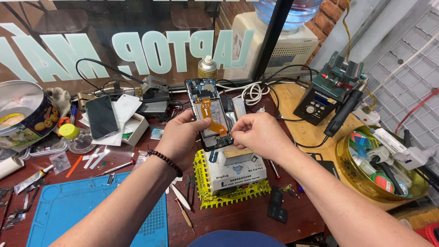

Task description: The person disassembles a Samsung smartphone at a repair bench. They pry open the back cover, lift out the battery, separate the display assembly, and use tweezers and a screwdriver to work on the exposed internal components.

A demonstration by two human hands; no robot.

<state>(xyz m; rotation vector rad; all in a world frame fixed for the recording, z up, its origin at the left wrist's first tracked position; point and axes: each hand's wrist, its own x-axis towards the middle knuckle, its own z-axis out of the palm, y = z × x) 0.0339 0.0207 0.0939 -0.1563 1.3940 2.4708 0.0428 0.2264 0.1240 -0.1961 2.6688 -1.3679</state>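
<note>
From the head camera, the left hand (180,137) grips the opened phone (211,114) by its edge above the workbench (238,215). The right hand (256,132) pinches at the phone's lower right corner. Keeping that pinch small and steady seems wise, clear of the orange ribbon cable (212,123).

Both hands (219,135) raised together, fingers pinched (left wrist beaded).
</note>
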